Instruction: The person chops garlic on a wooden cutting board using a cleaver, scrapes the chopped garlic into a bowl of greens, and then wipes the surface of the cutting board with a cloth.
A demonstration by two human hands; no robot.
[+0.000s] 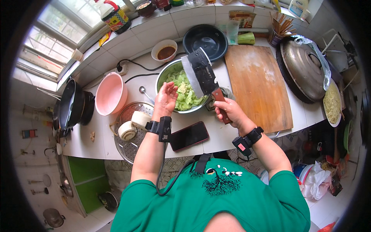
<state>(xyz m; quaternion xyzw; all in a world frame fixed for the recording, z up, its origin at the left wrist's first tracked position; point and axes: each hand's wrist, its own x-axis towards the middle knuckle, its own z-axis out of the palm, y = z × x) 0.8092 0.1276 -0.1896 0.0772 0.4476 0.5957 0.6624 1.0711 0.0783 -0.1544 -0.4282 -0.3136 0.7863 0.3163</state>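
Observation:
My right hand (229, 112) grips the wooden handle of a black-bladed cleaver (203, 71), its pale edge facing left. The blade is raised over the right side of a metal bowl (158, 78), hiding part of it. Sliced green vegetable (185, 101) fills the bowl, with a small heap of minced pale garlic (182, 88) on top. My left hand (167, 97) holds nothing; its palm is turned up and its fingers are apart, over the bowl's left rim. A crumpled cloth (226, 94) lies behind the cleaver handle.
A wooden cutting board (258, 90) lies to the right, beside a lidded pan (303, 66). Steamed rolls (127, 130) rest on a perforated metal tray (124, 148). Nearby are a phone (189, 136), a spoon (142, 90), a pink basin (111, 94), a sauce bowl (164, 43) and a dark basin (205, 39).

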